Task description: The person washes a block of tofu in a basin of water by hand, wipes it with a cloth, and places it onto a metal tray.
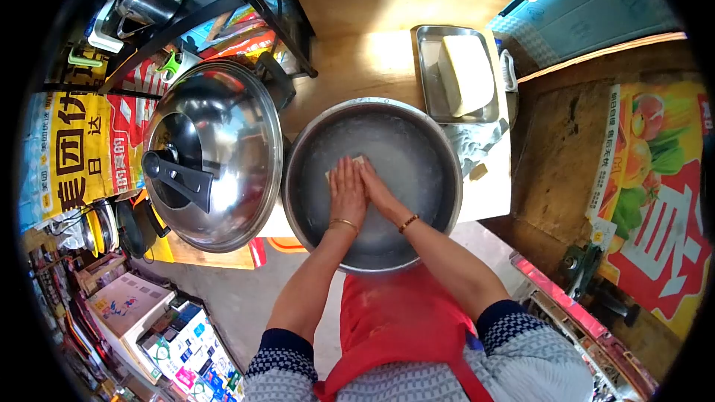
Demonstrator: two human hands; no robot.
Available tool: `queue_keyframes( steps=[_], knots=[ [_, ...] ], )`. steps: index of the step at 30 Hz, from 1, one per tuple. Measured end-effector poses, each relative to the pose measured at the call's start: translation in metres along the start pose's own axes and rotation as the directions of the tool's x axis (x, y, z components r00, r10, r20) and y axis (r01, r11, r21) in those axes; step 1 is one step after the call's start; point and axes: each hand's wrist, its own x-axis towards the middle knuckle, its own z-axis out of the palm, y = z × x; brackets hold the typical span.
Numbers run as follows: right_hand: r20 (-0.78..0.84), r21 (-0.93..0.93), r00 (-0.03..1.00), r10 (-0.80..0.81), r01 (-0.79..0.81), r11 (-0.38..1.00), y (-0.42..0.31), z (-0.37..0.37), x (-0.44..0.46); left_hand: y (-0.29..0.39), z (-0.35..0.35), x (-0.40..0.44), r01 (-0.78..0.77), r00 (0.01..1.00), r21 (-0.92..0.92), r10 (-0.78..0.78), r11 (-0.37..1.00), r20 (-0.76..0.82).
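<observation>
- Left grip (347,190) and right grip (378,187) lay together, palms down, fingers extended, over a pale piece (360,158); whether either clasped it couldn't be told.
- That mostly hidden piece sat inside the metal bowl (418,179).
- Heavy pressure near the rim could have tipped the bowl, which seemed to overhang the counter (357,67).

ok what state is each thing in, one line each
Bowl, uncovered, whitish marks inside
Pale piece, in the bowl, mostly hidden by the hands
Left hand, fingers straight, in the bowl
Right hand, beside the left, grip unclear
Lid, domed side and handle showing
Tray, on the table
Block, unwrapped, in the tray
Apron, worn
</observation>
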Motion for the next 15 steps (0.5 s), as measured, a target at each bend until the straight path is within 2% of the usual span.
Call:
queue_keyframes(
  steps=[1, 5, 8, 10, 11, 13, 14, 15],
  knots=[
    [0.000, -0.043, 0.996, -0.088, 0.088, 0.995, 0.000, 0.002, -0.007, 0.001, -0.002, 0.000, 0.011, 1.000, -0.035, -0.011, 0.999, 0.015],
    [-0.024, -0.093, 0.987, -0.156, 0.154, 0.984, 0.011, 0.005, -0.022, 0.001, -0.007, 0.002, -0.029, 0.999, -0.034, 0.029, 0.999, -0.015],
    [0.014, 0.095, 1.000, -0.022, 0.020, 0.995, 0.014, -0.001, 0.002, 0.000, -0.013, 0.004, -0.043, 0.999, 0.039, 0.042, 0.998, 0.018],
    [-0.041, 0.050, 0.999, -0.004, 0.006, 0.999, 0.007, 0.002, 0.000, -0.007, -0.013, 0.000, -0.129, 0.987, 0.145, 0.114, 0.981, 0.109],
    [-0.046, 0.052, 0.999, 0.009, -0.006, 0.999, 0.007, 0.001, -0.012, -0.012, -0.013, -0.005, -0.132, 0.986, 0.138, 0.116, 0.982, 0.121],
    [-0.207, -0.111, 0.978, -0.033, 0.011, 0.994, 0.003, -0.015, -0.025, -0.030, -0.025, 0.009, -0.488, 0.862, 0.108, 0.459, 0.866, 0.213],
    [-0.205, -0.114, 0.978, -0.037, 0.014, 0.993, 0.005, -0.023, -0.027, -0.033, -0.031, 0.010, -0.486, 0.864, 0.110, 0.458, 0.867, 0.210],
    [-0.320, -0.405, 0.913, -0.252, 0.108, 0.908, 0.012, -0.034, -0.024, -0.036, -0.045, 0.012, -0.619, 0.785, 0.190, 0.597, 0.762, 0.164]
  ],
)
